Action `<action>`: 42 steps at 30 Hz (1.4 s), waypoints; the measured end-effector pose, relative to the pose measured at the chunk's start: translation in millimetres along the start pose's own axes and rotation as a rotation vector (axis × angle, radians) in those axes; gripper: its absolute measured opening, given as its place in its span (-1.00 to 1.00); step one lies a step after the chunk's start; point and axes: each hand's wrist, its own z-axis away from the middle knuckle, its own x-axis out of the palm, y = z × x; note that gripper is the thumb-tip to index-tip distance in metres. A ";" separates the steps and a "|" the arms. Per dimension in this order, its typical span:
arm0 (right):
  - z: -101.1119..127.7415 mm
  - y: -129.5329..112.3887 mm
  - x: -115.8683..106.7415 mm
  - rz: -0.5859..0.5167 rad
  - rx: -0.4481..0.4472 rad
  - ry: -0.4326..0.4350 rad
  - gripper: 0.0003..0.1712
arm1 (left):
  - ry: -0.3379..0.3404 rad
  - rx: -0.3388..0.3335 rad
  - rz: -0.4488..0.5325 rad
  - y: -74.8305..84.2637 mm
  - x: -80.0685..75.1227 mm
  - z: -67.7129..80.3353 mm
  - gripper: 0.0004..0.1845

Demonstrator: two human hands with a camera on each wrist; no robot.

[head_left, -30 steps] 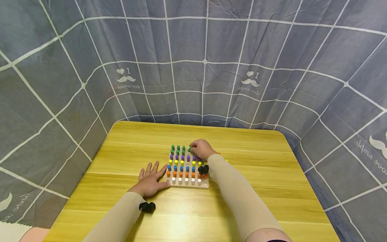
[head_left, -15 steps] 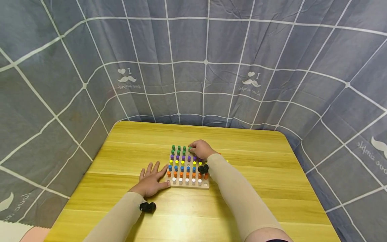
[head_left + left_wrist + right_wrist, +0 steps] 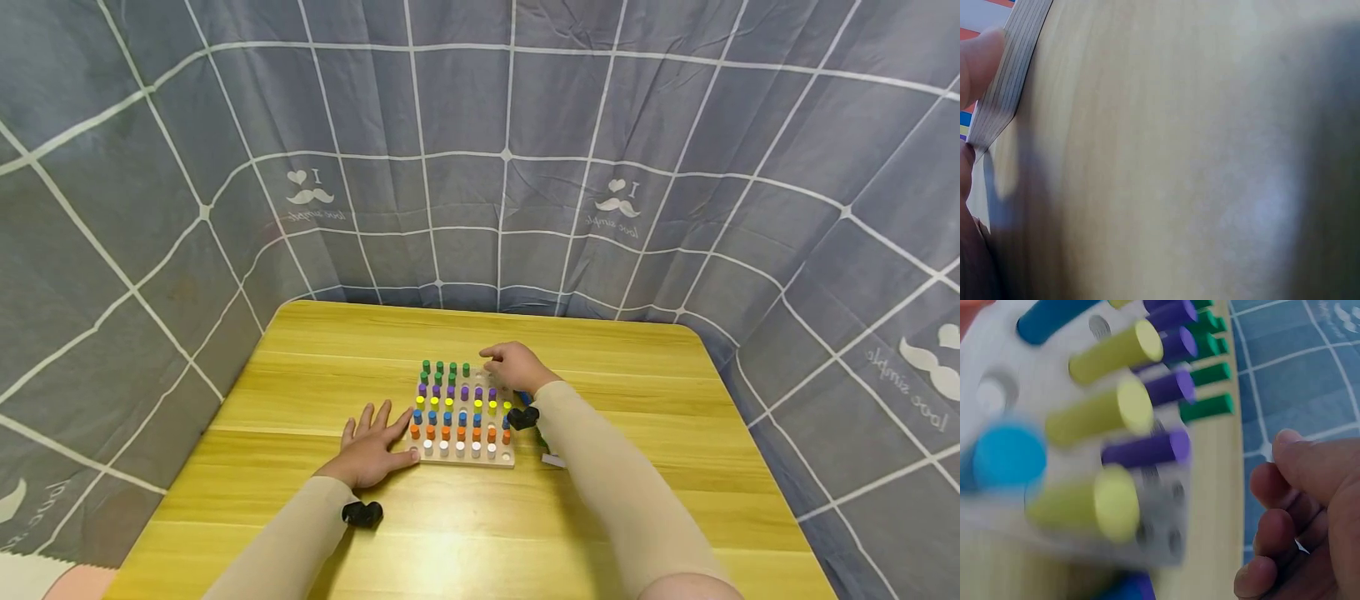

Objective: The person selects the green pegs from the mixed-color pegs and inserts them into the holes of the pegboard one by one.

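Note:
A pale wooden pegboard (image 3: 468,462) lies on the table, holding rows of green (image 3: 453,368), purple (image 3: 465,393), yellow (image 3: 434,403), blue (image 3: 447,418), orange (image 3: 446,433) and white pegs (image 3: 460,451). My left hand (image 3: 367,460) lies with spread fingers at the board's left edge; in the left wrist view its thumb (image 3: 982,62) rests against the layered side. Over the far right corner is my right hand (image 3: 516,367), just off the row of green pegs. The right wrist view shows nothing in its loosely bent fingers (image 3: 1275,531), and bare holes near that corner.
Right of the board, partly hidden by the right forearm, lie loose pieces: a blue one (image 3: 522,398), a green one (image 3: 542,440) and a white one (image 3: 553,460). A grey checked curtain (image 3: 465,192) hangs behind the wooden table (image 3: 360,333).
The right hand has let go of a green peg, which now stands in the far row, and has shifted right. The loose pieces by its forearm show more. The left hand stays put.

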 end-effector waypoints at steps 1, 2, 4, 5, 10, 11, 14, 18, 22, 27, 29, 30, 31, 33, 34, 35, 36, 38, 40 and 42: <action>4.8 2.5 -5.2 -0.006 -0.001 0.005 -0.54 | -0.001 0.001 -0.001 0.0 0.1 -0.1 -0.03; 9.4 6.2 -10.0 -0.010 0.001 0.011 -0.55 | -0.002 0.003 -0.001 -0.3 0.3 -0.2 -0.03; 18.4 13.7 -19.7 -0.007 0.006 0.015 -0.56 | 0.000 0.006 -0.004 -0.6 0.4 -0.5 -0.03; 23.1 17.7 -24.2 -0.009 0.011 0.011 -0.56 | -0.001 0.008 -0.006 -1.0 0.6 -0.7 -0.03; 47.4 37.8 -37.5 -0.031 0.052 -0.036 -0.61 | -0.001 0.011 -0.001 -1.2 0.6 -0.9 -0.03; 52.3 41.3 -38.3 -0.036 0.063 -0.048 -0.63 | -0.001 0.011 -0.001 -0.9 0.5 -0.9 -0.03; 64.4 52.0 -36.7 -0.033 0.071 -0.072 -0.67 | 0.002 0.012 0.002 -0.1 -0.6 0.0 -0.03; 79.1 63.0 -31.5 -0.021 0.053 -0.132 -0.69 | 0.001 0.012 0.001 -1.9 0.6 -0.7 -0.02; 90.2 67.6 -24.9 -0.015 0.064 -0.186 -0.70 | 0.000 0.009 -0.004 -3.4 2.1 -1.7 -0.02; 95.8 69.7 -18.9 0.009 0.070 -0.193 -0.72 | 0.001 0.011 -0.002 -2.1 2.1 -2.2 -0.03; 96.8 70.7 -17.0 0.015 0.068 -0.193 -0.72 | 0.001 0.012 -0.004 -1.5 1.8 -2.2 -0.03; 97.2 71.3 -16.3 0.014 0.068 -0.195 -0.71 | 0.000 0.012 -0.006 -1.1 1.6 -2.2 -0.03; 97.4 72.1 -15.5 0.017 0.069 -0.196 -0.71 | 0.001 0.011 -0.008 -0.8 1.4 -2.0 -0.04; 97.4 73.8 -13.9 0.028 0.072 -0.188 -0.73 | 0.001 0.011 -0.006 -0.4 1.2 -2.0 -0.04; 97.3 74.9 -12.9 0.031 0.073 -0.186 -0.73 | 0.001 0.012 -0.007 -0.3 1.1 -1.9 -0.04; 97.3 75.9 -12.4 0.033 0.077 -0.185 -0.74 | 0.002 0.012 -0.005 -0.2 1.0 -1.8 -0.04; 97.3 77.0 -11.8 0.036 0.078 -0.184 -0.74 | 0.003 0.013 -0.004 0.0 0.9 -1.7 -0.04; 97.2 78.8 -10.5 0.038 0.074 -0.182 -0.75 | 0.003 0.013 -0.001 0.2 0.8 -1.4 -0.04; 97.6 80.3 -9.7 0.033 0.069 -0.184 -0.75 | 0.004 0.014 -0.003 0.1 1.1 -1.2 -0.03; 98.4 81.1 -9.3 0.026 0.062 -0.181 -0.75 | 0.006 0.014 -0.005 0.0 1.2 -1.2 -0.03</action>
